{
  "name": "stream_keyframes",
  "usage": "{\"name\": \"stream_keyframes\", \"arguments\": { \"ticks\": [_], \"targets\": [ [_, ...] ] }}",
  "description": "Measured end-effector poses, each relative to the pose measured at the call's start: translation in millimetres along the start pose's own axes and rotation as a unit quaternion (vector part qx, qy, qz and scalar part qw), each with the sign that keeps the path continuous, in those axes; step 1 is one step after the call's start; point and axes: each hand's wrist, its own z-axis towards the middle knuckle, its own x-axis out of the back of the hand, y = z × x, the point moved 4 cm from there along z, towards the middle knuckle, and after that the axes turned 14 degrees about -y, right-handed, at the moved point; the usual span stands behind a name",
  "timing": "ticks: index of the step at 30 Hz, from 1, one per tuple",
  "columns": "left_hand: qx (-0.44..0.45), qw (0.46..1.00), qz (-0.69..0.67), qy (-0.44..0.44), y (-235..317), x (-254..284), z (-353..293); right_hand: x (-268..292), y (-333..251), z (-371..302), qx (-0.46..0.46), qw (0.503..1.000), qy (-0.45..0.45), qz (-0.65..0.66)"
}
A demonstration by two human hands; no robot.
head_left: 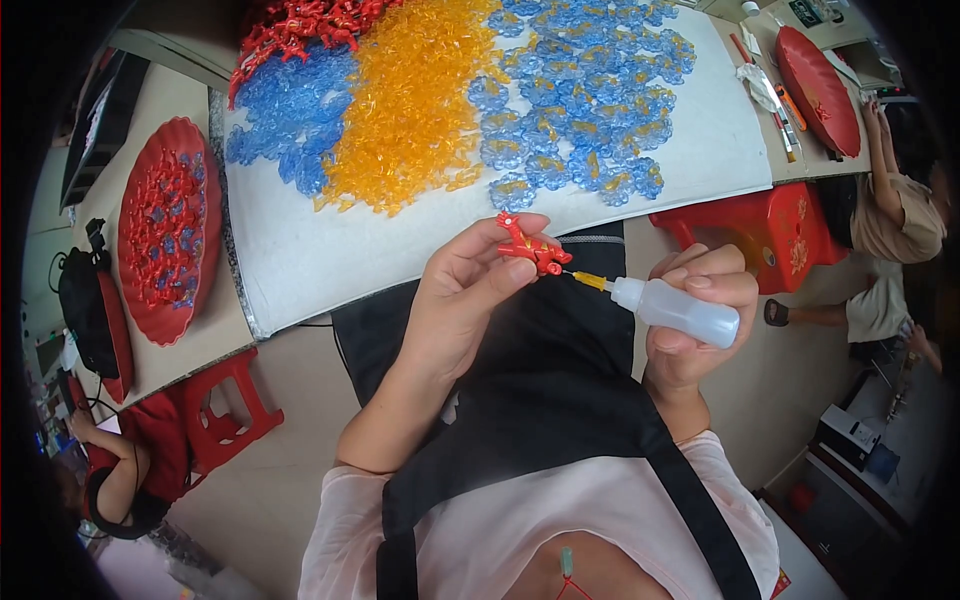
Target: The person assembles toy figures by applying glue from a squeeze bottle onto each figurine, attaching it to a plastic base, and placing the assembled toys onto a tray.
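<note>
Between the thumb and fingers of my left hand [465,290] is a small red animal figurine [532,248] with gold touches, held just past the table's near edge. My right hand [705,300] grips a translucent white squeeze bottle [680,310] lying on its side, its yellow needle tip [592,281] pointing left. The metal needle end reaches the underside of the figurine; whether it touches I cannot tell. Beyond my hands, amber plastic pieces [410,110] lie in a heap between blue pieces [295,120] and rows of blue flower-shaped pieces with amber bits [585,110].
More red figurines [310,30] are piled at the far left of the white sheet [290,270]. A red scalloped tray [140,295] of figurines stands left, another red tray [815,85] right, near brushes [785,125]. Red stools [235,410] and other people [900,215] are on both sides.
</note>
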Motion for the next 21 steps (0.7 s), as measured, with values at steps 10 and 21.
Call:
{"name": "stream_keyframes", "arguments": {
  "ticks": [10,21],
  "targets": [
    [-0.053,0.996,0.068,-0.006,3.1,3.0,0.2,-1.8,14.5,-1.8,-0.092,0.975,0.071,0.187],
    [-0.055,0.994,0.093,-0.02,5.7,1.7,3.5,-0.9,18.9,-7.5,-0.101,0.977,0.113,0.148]
  ]
}}
